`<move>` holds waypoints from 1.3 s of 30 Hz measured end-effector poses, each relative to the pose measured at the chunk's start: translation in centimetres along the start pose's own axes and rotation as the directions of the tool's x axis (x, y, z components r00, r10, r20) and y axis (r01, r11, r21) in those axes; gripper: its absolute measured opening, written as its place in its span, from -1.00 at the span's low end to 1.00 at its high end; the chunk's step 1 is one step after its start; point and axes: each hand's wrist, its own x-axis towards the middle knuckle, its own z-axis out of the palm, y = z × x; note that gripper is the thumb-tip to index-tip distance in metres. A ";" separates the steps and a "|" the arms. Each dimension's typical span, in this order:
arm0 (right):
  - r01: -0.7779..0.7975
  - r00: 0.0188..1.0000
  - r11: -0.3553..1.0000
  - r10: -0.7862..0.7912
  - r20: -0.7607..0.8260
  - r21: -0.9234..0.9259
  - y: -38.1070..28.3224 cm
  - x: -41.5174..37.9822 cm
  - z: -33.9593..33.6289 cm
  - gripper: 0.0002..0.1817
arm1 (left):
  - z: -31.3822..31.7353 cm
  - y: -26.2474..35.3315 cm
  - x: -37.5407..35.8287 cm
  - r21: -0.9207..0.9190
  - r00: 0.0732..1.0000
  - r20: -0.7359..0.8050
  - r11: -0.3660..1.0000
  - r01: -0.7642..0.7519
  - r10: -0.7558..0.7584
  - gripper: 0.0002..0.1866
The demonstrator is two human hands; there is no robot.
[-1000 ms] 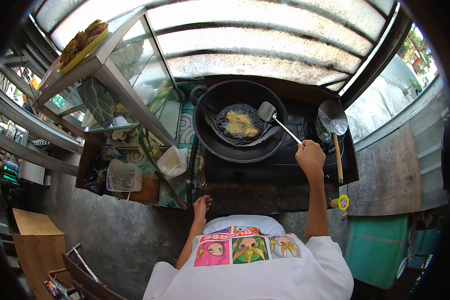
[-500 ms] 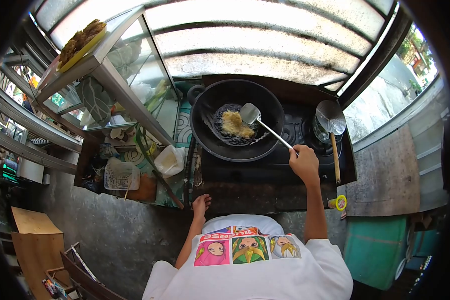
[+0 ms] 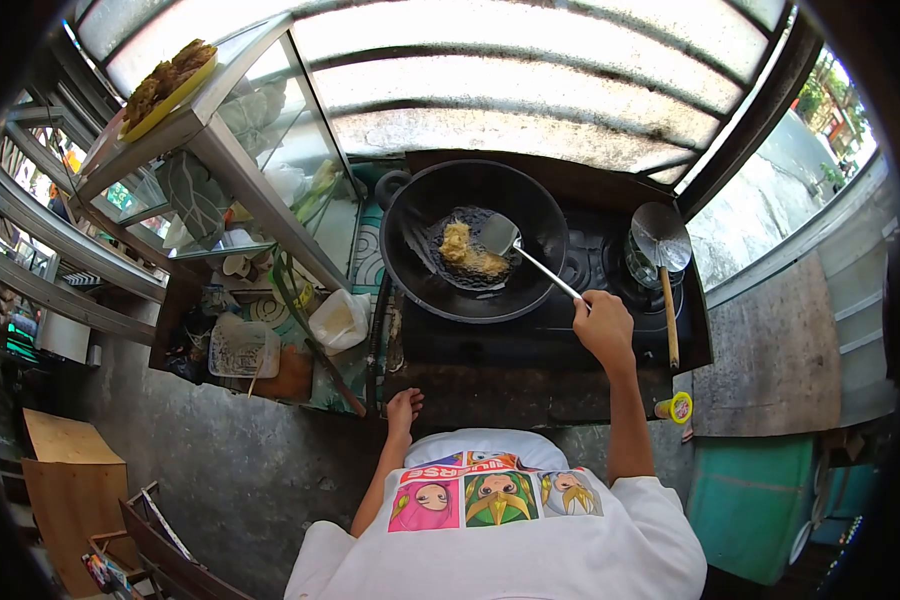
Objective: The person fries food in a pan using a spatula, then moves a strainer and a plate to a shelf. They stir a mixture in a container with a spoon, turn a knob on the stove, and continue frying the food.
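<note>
My right hand [image 3: 604,324] is closed round the handle end of a metal spatula [image 3: 542,266]. The spatula's blade lies in a large black wok [image 3: 410,278], over the right part of a golden fried piece [image 3: 458,244] in bubbling oil [image 3: 467,276]. Part of that food is hidden under the blade. My left hand [image 3: 404,409] is at the front edge of the stove counter, away from the wok, with its fingers curled; whether anything is inside them cannot be made out.
A skimmer [image 3: 661,238] with a wooden handle rests on the right burner. Left of the wok are a glass display case [image 3: 270,130], a plastic tub [image 3: 339,321] and a clear container [image 3: 243,347]. A yellow tray [image 3: 175,103] of fried food tops the case. A yellow-lidded container [image 3: 679,407] stands at right.
The spatula blade has shifted slightly left and down over the food, and my right hand has moved a little left. The food's outline looks different. My left hand stays put.
</note>
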 end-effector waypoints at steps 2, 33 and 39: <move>0.021 1.000 1.000 -0.021 -0.002 0.017 -0.1 0.0 0.6 -0.77 | -0.1 -0.2 -0.1 -0.001 1.000 -0.004 1.000 0.002 -0.002 -0.77; 0.110 0.994 0.963 -0.108 0.023 -0.246 -2.9 -2.4 0.6 -0.79 | -0.5 -1.0 -0.2 0.001 1.000 -0.005 1.000 0.018 -0.018 -0.76; 0.058 0.996 0.967 -0.074 -0.054 -0.249 -1.7 -1.2 0.8 -0.78 | -0.6 -0.9 -0.2 0.001 1.000 0.007 1.000 0.018 -0.018 -0.77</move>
